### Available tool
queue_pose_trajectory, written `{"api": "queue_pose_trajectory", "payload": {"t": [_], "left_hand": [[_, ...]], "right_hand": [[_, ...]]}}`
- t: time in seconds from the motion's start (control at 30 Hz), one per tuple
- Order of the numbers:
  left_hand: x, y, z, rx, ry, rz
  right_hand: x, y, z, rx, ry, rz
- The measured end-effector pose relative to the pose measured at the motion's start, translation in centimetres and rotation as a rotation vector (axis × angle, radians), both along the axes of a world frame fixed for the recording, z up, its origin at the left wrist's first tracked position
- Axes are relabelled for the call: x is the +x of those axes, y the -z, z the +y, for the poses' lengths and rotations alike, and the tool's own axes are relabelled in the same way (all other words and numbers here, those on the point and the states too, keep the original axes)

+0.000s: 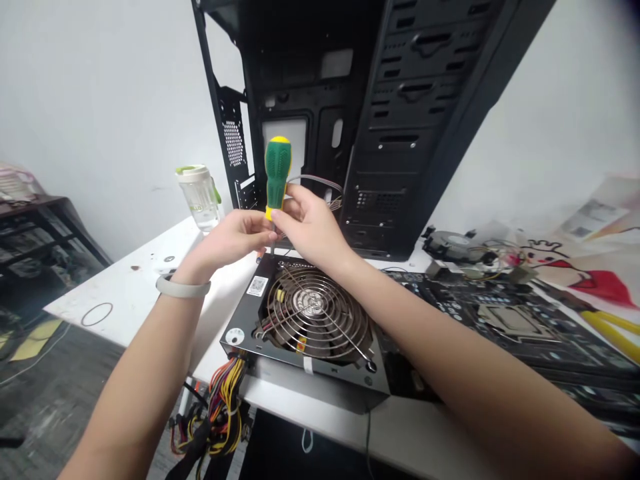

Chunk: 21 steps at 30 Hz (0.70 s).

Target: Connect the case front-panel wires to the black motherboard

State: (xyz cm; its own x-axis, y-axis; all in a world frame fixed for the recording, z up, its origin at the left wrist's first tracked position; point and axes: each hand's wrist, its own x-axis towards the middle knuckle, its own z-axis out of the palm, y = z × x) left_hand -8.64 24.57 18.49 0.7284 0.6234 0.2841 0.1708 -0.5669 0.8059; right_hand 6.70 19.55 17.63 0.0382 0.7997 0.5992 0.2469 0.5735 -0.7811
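A screwdriver [279, 167] with a green and yellow handle stands upright over the back left corner of a black power supply [250, 313]. My right hand [315, 223] is closed around the lower part of its handle. Just below, my left hand [240, 237] pinches the metal shaft between thumb and fingers. The shaft reaches down to the corner of the casing; the tip itself is too small to make out. A round wire fan grille [320, 303] covers the top of the power supply, and a bundle of coloured cables [227, 393] hangs from its front left.
Behind my hands rises a tall open black computer case [420, 127]. A clear bottle [197, 197] stands at the left on the white table [125, 287]. To the right lie a motherboard [515, 320], a cooling fan [453, 243] and yellow-handled pliers [613, 330].
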Motion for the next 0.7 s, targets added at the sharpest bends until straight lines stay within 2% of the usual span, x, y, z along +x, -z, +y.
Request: {"api": "queue_pose_trajectory", "payload": {"t": [0.17, 0.33, 0.4, 0.57, 0.7], "left_hand": [[0.38, 0.33, -0.13, 0.018, -0.041, -0.058], [0.05, 0.2, 0.15, 0.003, 0.057, -0.053], [-0.02, 0.13, 0.18, -0.004, 0.053, -0.041], [0.23, 0.09, -0.05, 0.031, -0.054, -0.058], [-0.19, 0.07, 0.32, 0.041, 0.005, -0.045]], "right_hand": [[-0.04, -0.19, -0.27, 0.025, 0.146, -0.12], [-0.12, -0.36, -0.36, -0.014, 0.059, -0.047], [-0.09, -0.29, -0.28, -0.012, 0.02, -0.024], [-0.03, -0.21, -0.2, 0.045, 0.125, -0.129], [-0.1, -0.22, -0.21, 0.04, 0.104, -0.113]]}}
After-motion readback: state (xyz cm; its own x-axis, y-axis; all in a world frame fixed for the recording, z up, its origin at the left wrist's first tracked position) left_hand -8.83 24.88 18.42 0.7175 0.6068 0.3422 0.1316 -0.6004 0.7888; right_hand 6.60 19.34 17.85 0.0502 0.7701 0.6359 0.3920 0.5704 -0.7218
